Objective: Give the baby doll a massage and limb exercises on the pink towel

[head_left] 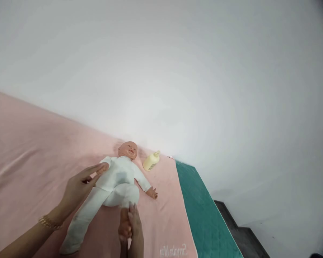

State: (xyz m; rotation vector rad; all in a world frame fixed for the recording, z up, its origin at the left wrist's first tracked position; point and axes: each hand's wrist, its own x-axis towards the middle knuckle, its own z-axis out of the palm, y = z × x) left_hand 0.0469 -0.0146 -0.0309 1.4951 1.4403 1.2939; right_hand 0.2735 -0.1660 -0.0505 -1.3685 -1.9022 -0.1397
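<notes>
A baby doll [120, 172] in a white suit lies on its back on a pink sheet [161, 208]. One of its legs is bent, and the bare lower end of that leg [124, 227] shows. My left hand [80, 184], with a bracelet at the wrist, pinches the doll's hand [102, 167] beside its body. Along the bare foot lies my right hand [136, 222], fingers pointing up the leg and slightly blurred; the foot rests in its grasp. The doll's other arm stretches out to the right, and its other leg is straight.
A pale yellow pump bottle [151, 161] lies tilted on the sheet near the doll's head. A white wall [161, 71] rises right behind the bed. Green quilted bedding [201, 204] borders the sheet on the right, with a dark edge [239, 229] beyond it.
</notes>
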